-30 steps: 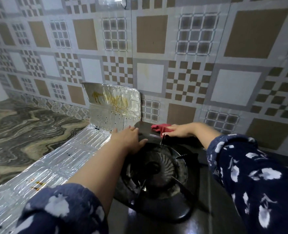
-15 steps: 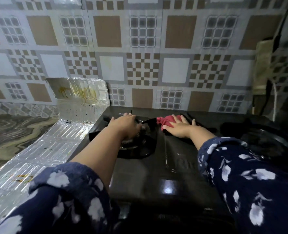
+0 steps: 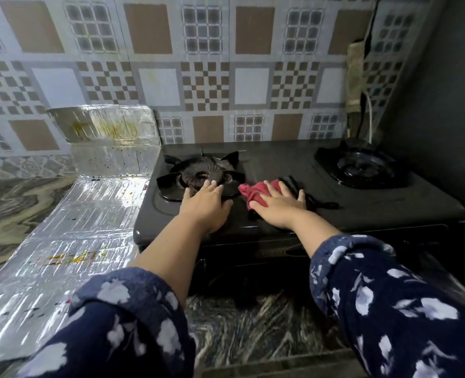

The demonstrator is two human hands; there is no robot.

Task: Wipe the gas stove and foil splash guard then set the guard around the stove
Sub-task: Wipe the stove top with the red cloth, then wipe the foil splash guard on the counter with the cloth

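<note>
A black two-burner gas stove [image 3: 280,165] stands against the tiled wall. My left hand [image 3: 205,204] rests flat on its top at the near edge of the left burner [image 3: 201,173], fingers apart, holding nothing. My right hand [image 3: 277,205] presses a red cloth [image 3: 253,192] flat onto the middle of the stove top. The foil splash guard [image 3: 89,222] lies unfolded on the counter to the left of the stove, its far panel [image 3: 108,129] standing against the wall with yellow stains and dark specks.
The right burner [image 3: 362,167] sits at the far right of the stove. A black pan support [image 3: 307,195] lies on the stove top just right of my right hand. A marbled counter [image 3: 13,203] runs left and in front. A dark wall closes the right side.
The view has pulled back from the stove. My right hand with the red cloth slid from the back edge toward the middle of the stove top. My left hand moved to the burner's near edge.
</note>
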